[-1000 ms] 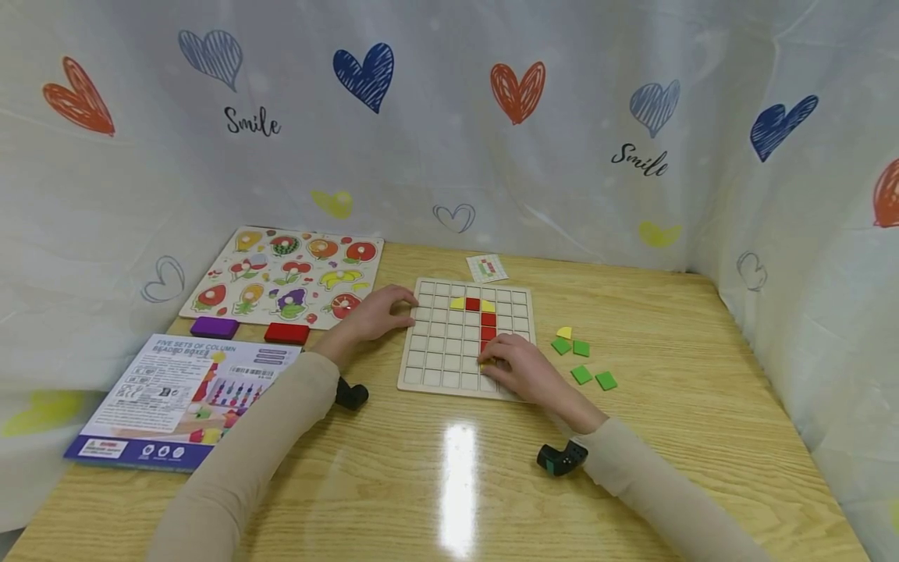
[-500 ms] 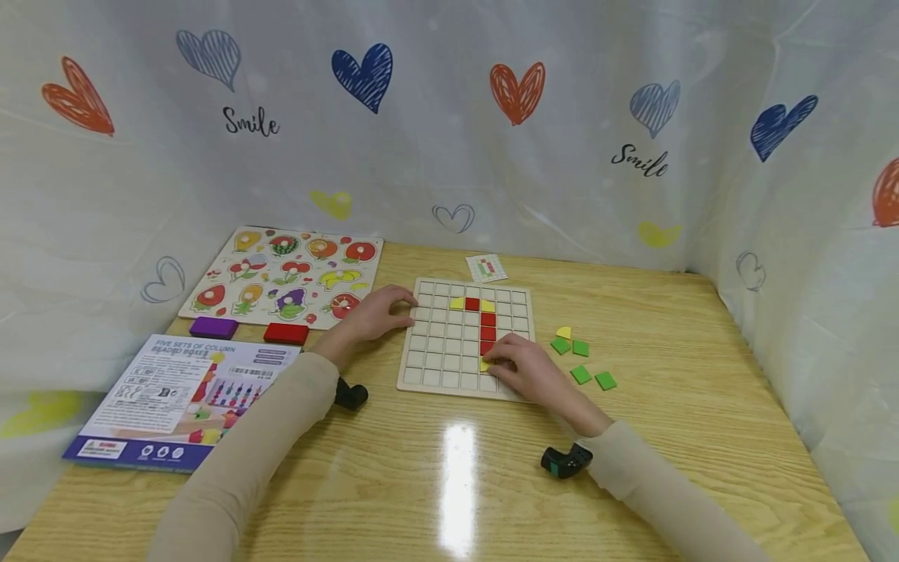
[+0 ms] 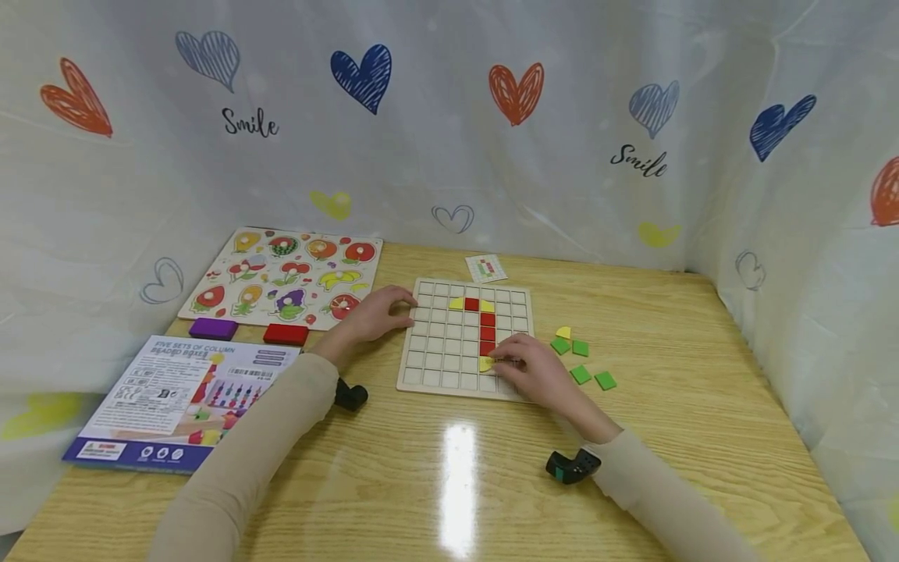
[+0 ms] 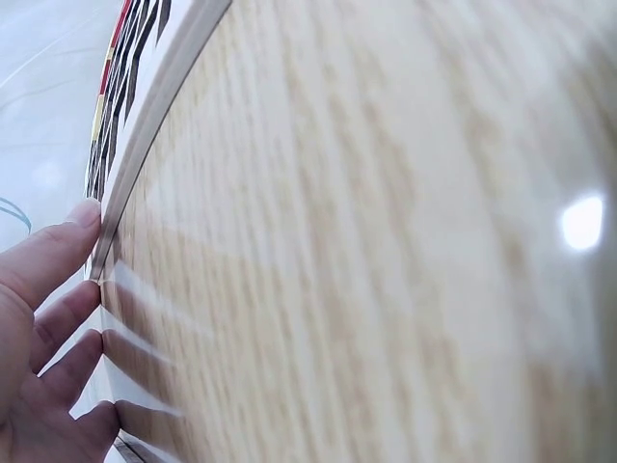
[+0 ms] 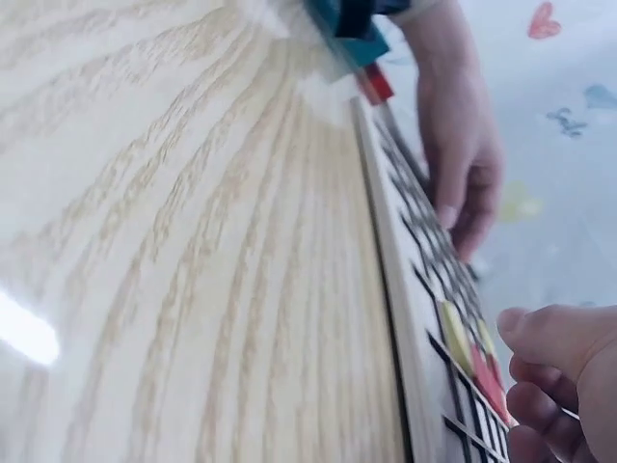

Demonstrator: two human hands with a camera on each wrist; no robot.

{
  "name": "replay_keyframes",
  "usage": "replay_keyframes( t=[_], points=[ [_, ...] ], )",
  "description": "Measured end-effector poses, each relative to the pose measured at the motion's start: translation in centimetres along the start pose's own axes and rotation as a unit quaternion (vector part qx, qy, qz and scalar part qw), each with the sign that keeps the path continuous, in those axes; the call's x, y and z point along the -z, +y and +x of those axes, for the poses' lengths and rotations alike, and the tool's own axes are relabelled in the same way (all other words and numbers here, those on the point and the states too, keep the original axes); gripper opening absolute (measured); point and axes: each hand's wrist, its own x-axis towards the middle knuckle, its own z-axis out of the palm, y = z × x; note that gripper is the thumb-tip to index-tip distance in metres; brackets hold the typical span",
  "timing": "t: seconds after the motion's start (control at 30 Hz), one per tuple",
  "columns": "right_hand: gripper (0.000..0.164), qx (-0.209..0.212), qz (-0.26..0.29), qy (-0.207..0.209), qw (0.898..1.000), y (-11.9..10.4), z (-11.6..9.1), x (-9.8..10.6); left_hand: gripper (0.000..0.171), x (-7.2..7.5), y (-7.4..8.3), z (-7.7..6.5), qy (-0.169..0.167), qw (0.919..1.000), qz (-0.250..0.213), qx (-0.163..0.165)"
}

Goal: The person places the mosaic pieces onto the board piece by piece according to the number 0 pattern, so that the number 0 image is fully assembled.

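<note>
A wooden grid board (image 3: 431, 361) lies on the table, with a row of red square tiles (image 3: 488, 333) running down one column. Below them a yellow quarter-round tile (image 3: 485, 364) sits in a cell. My right hand (image 3: 537, 371) is just right of that tile, fingers loosely bent; in the right wrist view the hand (image 5: 564, 376) stands apart from the yellow tile (image 5: 455, 338) with nothing visible in it. My left hand (image 3: 379, 314) touches the board's left edge. The left wrist view has its thumb (image 4: 63, 246) against the rim, other fingers on the tabletop.
Several green square tiles (image 3: 580, 375) and one yellow tile (image 3: 564, 332) lie right of the board. Behind it is a pattern card (image 3: 486, 268). At left are a fruit puzzle board (image 3: 281, 273), a purple block (image 3: 214, 328), a red block (image 3: 286, 334) and a printed box (image 3: 175, 398).
My right hand has drawn back slightly to the right from the yellow quarter-round tile, which now shows more fully in its cell. The left hand stays at the board's edge.
</note>
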Motion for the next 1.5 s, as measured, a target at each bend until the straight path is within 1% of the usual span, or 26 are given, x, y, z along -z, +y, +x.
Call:
replay_keyframes(
  t=[0.17, 0.27, 0.37, 0.5, 0.6, 0.63, 0.7, 0.83, 1.0, 1.1, 1.17, 1.27, 1.4, 1.5],
  points=[
    [0.020, -0.044, 0.024, 0.040, 0.998, 1.4, -2.2, 1.6, 0.033, 0.0, 0.0, -0.1, 0.001, 1.0000, -0.001, 0.005],
    [0.024, -0.086, 0.031, 0.070, 0.993, 2.4, -4.1, 2.7, 0.033, 0.0, 0.0, -0.2, 0.001, 1.0000, 0.001, 0.003],
    [0.030, -0.144, 0.040, 0.092, 0.985, 3.4, -6.1, 3.8, 0.032, 0.0, -0.1, -0.3, 0.003, 1.0000, -0.001, 0.001],
    [0.043, -0.225, 0.063, 0.101, 0.967, 4.4, -8.5, 5.3, 0.032, 0.1, -0.1, -0.4, 0.005, 1.0000, -0.007, 0.004],
    [0.050, -0.261, 0.080, 0.108, 0.956, 5.0, -9.8, 6.1, 0.032, 0.1, -0.1, -0.4, 0.006, 0.9999, -0.010, 0.006],
    [0.051, -0.267, 0.082, 0.110, 0.954, 5.1, -10.1, 6.3, 0.032, 0.1, -0.1, -0.4, 0.006, 0.9999, -0.010, 0.007],
    [0.051, -0.269, 0.078, 0.114, 0.953, 5.4, -10.5, 6.7, 0.033, 0.1, -0.2, -0.4, 0.005, 0.9999, -0.011, 0.009],
    [0.049, -0.267, 0.055, 0.111, 0.956, 6.0, -11.1, 7.1, 0.033, 0.1, -0.2, -0.3, 0.006, 0.9998, -0.013, 0.010],
    [0.053, -0.260, 0.032, 0.073, 0.962, 6.7, -11.2, 7.4, 0.033, 0.1, -0.2, -0.4, 0.006, 0.9998, -0.016, 0.009],
    [0.053, -0.230, 0.009, 0.055, 0.972, 7.1, -11.0, 7.6, 0.033, 0.1, -0.2, -0.3, 0.005, 0.9998, -0.017, 0.011],
    [0.052, -0.202, -0.006, 0.047, 0.978, 7.3, -10.8, 7.7, 0.034, 0.0, -0.2, -0.3, 0.004, 0.9998, -0.016, 0.010],
    [0.048, -0.167, -0.017, 0.037, 0.985, 7.5, -10.6, 7.8, 0.034, 0.0, -0.1, -0.2, 0.003, 0.9998, -0.016, 0.011],
    [0.037, -0.148, -0.021, 0.038, 0.988, 7.7, -10.6, 7.7, 0.034, -0.1, -0.2, -0.1, 0.002, 0.9998, -0.018, 0.013],
    [0.029, -0.157, -0.033, 0.044, 0.986, 7.9, -10.6, 7.7, 0.033, -0.3, -0.2, 0.0, 0.001, 0.9997, -0.019, 0.012]
  ],
)
